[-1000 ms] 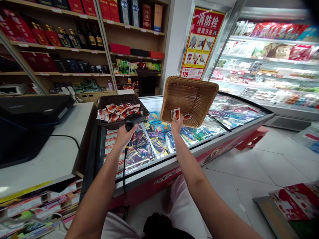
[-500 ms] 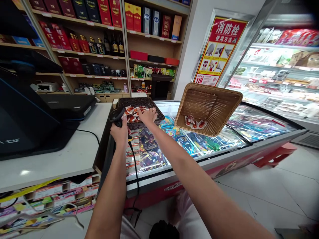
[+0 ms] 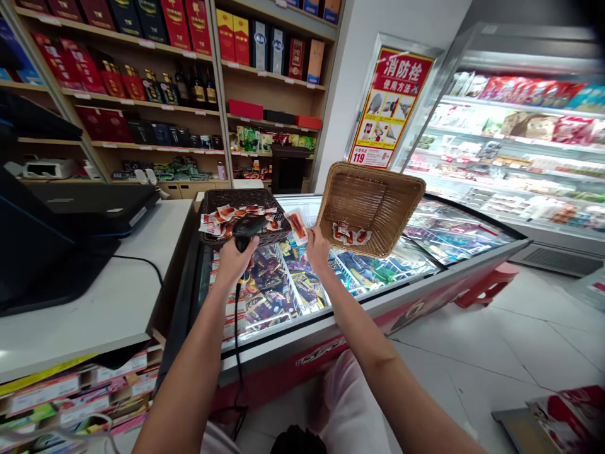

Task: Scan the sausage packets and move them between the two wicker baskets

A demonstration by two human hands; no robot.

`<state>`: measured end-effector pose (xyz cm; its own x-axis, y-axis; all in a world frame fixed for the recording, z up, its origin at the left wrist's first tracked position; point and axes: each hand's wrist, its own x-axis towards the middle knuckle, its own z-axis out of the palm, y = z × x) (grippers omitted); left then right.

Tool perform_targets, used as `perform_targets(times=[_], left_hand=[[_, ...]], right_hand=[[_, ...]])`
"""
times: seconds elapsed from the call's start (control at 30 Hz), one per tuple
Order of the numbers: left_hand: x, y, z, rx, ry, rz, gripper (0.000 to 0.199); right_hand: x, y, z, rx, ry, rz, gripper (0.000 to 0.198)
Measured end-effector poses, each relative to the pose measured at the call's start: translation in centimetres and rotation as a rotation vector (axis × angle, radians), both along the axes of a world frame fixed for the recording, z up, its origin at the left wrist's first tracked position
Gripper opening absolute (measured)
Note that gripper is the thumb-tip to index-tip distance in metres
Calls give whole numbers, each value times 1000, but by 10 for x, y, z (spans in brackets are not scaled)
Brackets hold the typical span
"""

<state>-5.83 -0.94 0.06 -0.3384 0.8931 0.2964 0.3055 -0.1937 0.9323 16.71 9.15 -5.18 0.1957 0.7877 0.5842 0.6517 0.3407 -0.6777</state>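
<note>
Our left hand [image 3: 233, 261] grips the scanner [image 3: 249, 226]; our right hand [image 3: 318, 248], pinching the packet [image 3: 297, 227] by one end, could drop it.

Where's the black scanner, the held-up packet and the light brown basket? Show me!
Black scanner [image 3: 249, 225]: head view, on top of its head.
Held-up packet [image 3: 297, 227]: head view, on the middle of its front.
Light brown basket [image 3: 362, 197]: head view, on its bare woven inside.
</note>
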Motion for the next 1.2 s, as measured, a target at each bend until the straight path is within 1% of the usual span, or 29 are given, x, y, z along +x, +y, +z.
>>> perform_targets(times=[0.1, 0.17, 0.2, 0.33, 0.5, 0.73, 0.83, 0.9, 1.0, 1.07, 1.13, 1.2], left_hand=[[14, -4, -1, -106, 169, -225, 44], [19, -5, -3, -147, 203, -308, 46], [21, -5, -5, -161, 208, -323, 46], [23, -4, -7, -202, 182, -322, 48], [26, -7, -1, -184, 164, -313, 48], [23, -7, 3, -144, 167, -355, 44], [22, -6, 2, -139, 185, -363, 45], [23, -6, 2, -136, 187, -360, 46], [24, -7, 1, -139, 167, -357, 46], [25, -7, 1, -134, 141, -355, 44], [25, -7, 2, -132, 104, -345, 43], [23, -6, 2, -138, 72, -330, 43]], right_hand=[[23, -2, -17, 3, 4, -70, 36], [27, 0, -21, -3, 0, -90, 37], [27, 2, -21, 1, -9, -93, 37], [27, 7, -21, 53, -57, -69, 42], [32, 5, -20, 130, -108, -24, 50], [28, 6, -19, 256, -227, -148, 55], [27, 6, -21, 275, -245, -155, 54], [27, 6, -21, 256, -238, -137, 51], [25, 5, -20, 189, -170, -121, 46], [25, 6, -19, 145, -51, -153, 45], [27, 9, -20, 114, 127, -233, 45], [33, 13, -22, 82, 326, -352, 45]])
